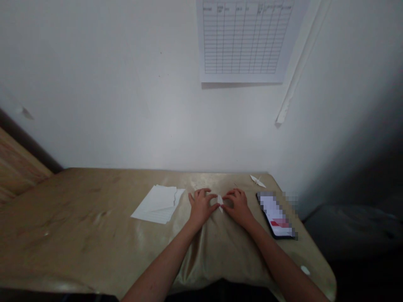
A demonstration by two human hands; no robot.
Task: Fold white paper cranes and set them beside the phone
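Observation:
A small folded piece of white paper (220, 202) lies on the tan table cover (94, 218) between my two hands. My left hand (200, 206) pinches its left side with curled fingers. My right hand (237, 205) presses on its right side, fingers also curled. Most of the paper is hidden under my fingers.
A stack of white paper sheets (158, 204) lies left of my hands. A finished white paper crane (257, 180) sits at the back right corner. A phone (277, 214) with a lit screen lies to the right. A ruled chart (245, 40) hangs on the wall.

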